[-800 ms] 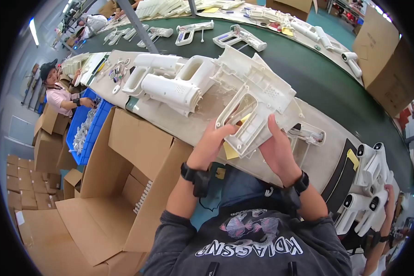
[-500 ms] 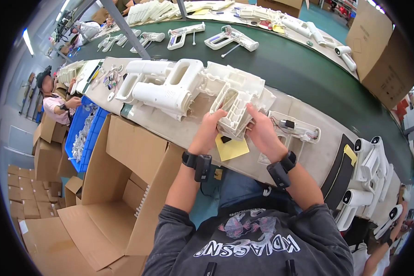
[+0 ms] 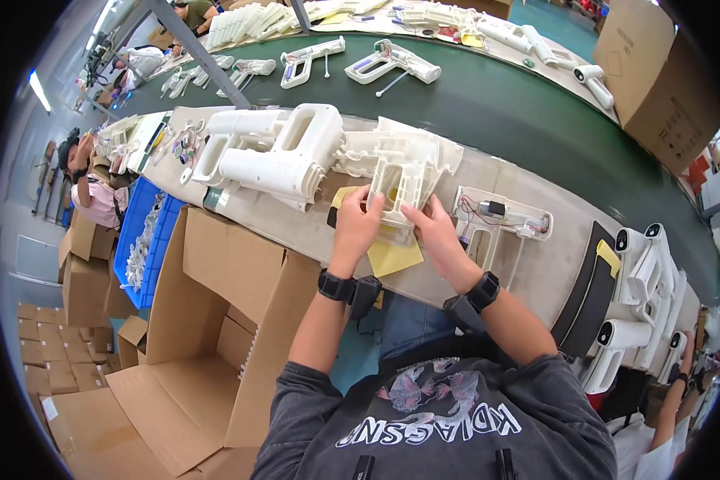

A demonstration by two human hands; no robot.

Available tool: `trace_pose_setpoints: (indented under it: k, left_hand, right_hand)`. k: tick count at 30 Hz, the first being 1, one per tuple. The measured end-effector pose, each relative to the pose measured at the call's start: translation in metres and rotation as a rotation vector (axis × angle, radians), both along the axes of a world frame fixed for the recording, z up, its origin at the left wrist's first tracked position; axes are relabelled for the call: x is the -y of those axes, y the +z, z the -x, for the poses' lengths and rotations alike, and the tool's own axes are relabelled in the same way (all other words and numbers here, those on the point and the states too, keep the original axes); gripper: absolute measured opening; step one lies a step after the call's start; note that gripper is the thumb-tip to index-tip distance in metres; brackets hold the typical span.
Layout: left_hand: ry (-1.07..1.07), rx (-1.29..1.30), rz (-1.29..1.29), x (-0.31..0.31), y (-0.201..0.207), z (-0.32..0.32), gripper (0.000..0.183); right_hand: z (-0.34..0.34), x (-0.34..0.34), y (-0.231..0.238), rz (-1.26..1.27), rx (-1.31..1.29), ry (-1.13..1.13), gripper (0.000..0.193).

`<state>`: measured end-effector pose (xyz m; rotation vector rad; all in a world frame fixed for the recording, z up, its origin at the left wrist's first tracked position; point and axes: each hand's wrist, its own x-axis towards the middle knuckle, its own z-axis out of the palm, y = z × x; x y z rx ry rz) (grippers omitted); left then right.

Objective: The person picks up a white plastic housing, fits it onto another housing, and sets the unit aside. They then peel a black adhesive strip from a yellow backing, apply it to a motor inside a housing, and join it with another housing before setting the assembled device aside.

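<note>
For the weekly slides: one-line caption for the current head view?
White plastic housing shell held over a workbench alongside a green conveyor belt.

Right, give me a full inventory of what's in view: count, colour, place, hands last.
Plastic shells: several, white, stacked at the hands
Pistol-shaped housings: several, white, left of the shells
Wired half-shell: 1, white, right of the hands
Paper sheets: several, yellow, one between the wrists
Workbench: 1, beige, under the shells
Conveyor: 1, green, beyond the workbench
Pistol-shaped half-shells: at least four, white, on the conveyor
Black-ended handhelds: several, white, mostly far right
Bin: 1, blue, left, holding pale parts
Cardboard boxes: many, brown, left and upper right
Co-worker: 1 in pink, far left; others partly visible
Left hand: 1, bare, at the shells
Right hand: 1, bare, at the shells
</note>
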<state>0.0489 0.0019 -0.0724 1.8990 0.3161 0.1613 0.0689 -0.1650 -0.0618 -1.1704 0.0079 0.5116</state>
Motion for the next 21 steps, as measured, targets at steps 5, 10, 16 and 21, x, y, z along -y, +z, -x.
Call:
trace_pose_setpoints:
  k: [5, 10, 16, 21]
  left_hand:
    - [0.103, 0.255, -0.176, 0.020, 0.026, 0.011, 0.033]
    - [-0.095, 0.093, 0.445, 0.046, 0.071, 0.046, 0.033]
    - [-0.526, -0.161, 1.082, 0.093, 0.070, 0.083, 0.044]
    - [-0.649, -0.367, 1.269, 0.110, 0.051, 0.076, 0.055]
  right_hand:
    - [0.034, 0.009, 0.014, 0.055, 0.081, -0.141, 0.071]
    - [0.054, 0.062, 0.035, 0.025, 0.348, -0.023, 0.070]
    - [0.026, 0.146, 0.061, 0.969, 1.170, -0.357, 0.083]
    - [0.015, 0.214, 0.066, 0.900, 0.983, -0.175, 0.078]
